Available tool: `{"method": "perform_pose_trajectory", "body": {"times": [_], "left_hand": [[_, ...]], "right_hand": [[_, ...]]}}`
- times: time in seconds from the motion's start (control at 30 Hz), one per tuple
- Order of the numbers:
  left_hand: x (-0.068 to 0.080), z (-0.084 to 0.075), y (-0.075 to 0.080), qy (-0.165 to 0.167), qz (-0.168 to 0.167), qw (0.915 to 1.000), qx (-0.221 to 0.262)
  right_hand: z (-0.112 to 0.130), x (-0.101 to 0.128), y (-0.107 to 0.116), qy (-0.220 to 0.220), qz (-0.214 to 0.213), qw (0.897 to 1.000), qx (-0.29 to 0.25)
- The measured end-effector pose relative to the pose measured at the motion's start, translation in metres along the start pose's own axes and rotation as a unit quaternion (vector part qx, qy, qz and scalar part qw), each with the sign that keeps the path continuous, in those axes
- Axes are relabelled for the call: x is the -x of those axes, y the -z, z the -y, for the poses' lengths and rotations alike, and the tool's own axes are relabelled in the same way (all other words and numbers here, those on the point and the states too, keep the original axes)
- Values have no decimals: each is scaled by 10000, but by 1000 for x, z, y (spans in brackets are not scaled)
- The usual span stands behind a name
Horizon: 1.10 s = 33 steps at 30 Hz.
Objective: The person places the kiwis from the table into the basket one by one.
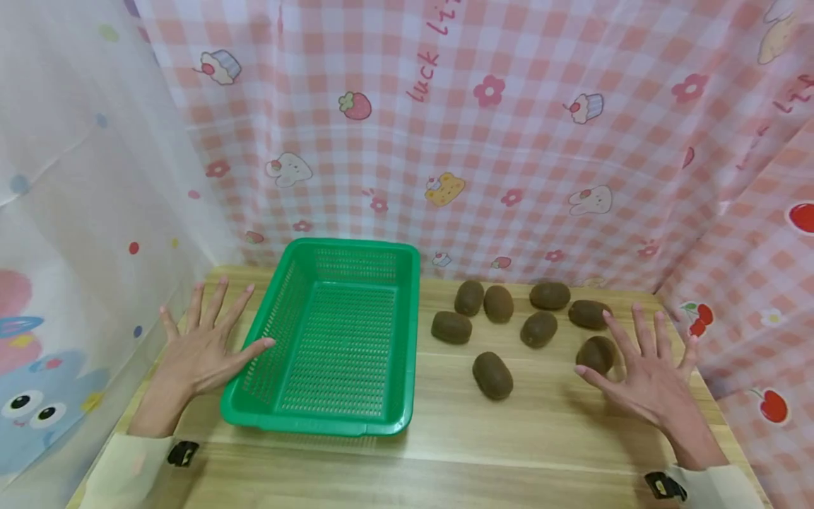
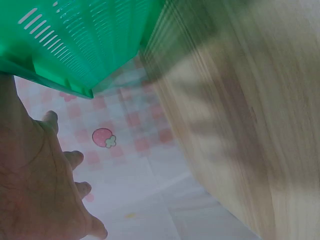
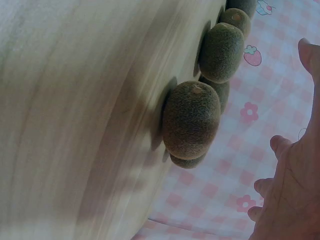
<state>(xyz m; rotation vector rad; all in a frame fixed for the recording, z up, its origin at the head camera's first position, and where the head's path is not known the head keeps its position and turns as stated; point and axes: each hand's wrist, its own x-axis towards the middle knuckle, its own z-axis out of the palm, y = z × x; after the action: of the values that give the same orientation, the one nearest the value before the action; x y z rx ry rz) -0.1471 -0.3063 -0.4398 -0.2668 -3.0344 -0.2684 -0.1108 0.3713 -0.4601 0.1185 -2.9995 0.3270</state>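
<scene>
Several brown fuzzy kiwis lie loose on the right half of the table, one kiwi [image 1: 492, 375] nearer the front than the others. My right hand [image 1: 655, 382] is spread at the far right, its thumb and index finger overlapping the nearest kiwi [image 1: 596, 355] and the kiwi behind it in the head view. In the right wrist view that hand stays apart from a large kiwi [image 3: 191, 120]. A green plastic basket [image 1: 412, 339] with slotted walls stands left of the fruit, with nothing in it. My left hand [image 1: 200, 353] is spread beside it, thumb over its left rim.
The wooden table [image 1: 483, 445] ends at a pink checked curtain [image 1: 394, 155] behind. A white curtain [image 1: 127, 184] closes off the left side and another printed curtain [image 1: 763, 297] the right. Black clips [image 1: 183, 454] sit at both cuffs.
</scene>
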Motion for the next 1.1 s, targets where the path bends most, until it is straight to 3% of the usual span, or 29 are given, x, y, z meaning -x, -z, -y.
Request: {"method": "perform_pose_trajectory", "body": {"times": [0.4, 0.67, 0.87, 1.1], "left_hand": [[-3, -1, 3, -23, 39, 9997, 221], [-10, -1, 4, 67, 321, 9931, 1128], [-13, 2, 1, -153, 387, 9743, 2214], [-17, 3, 1, -223, 617, 9362, 3453]], "right_hand": [[0, 6, 0, -94, 13, 9998, -157], [2, 11, 1, -119, -122, 9992, -367], [6, 12, 2, -178, -107, 9978, -632], [4, 12, 3, -470, -254, 9935, -1003]]}}
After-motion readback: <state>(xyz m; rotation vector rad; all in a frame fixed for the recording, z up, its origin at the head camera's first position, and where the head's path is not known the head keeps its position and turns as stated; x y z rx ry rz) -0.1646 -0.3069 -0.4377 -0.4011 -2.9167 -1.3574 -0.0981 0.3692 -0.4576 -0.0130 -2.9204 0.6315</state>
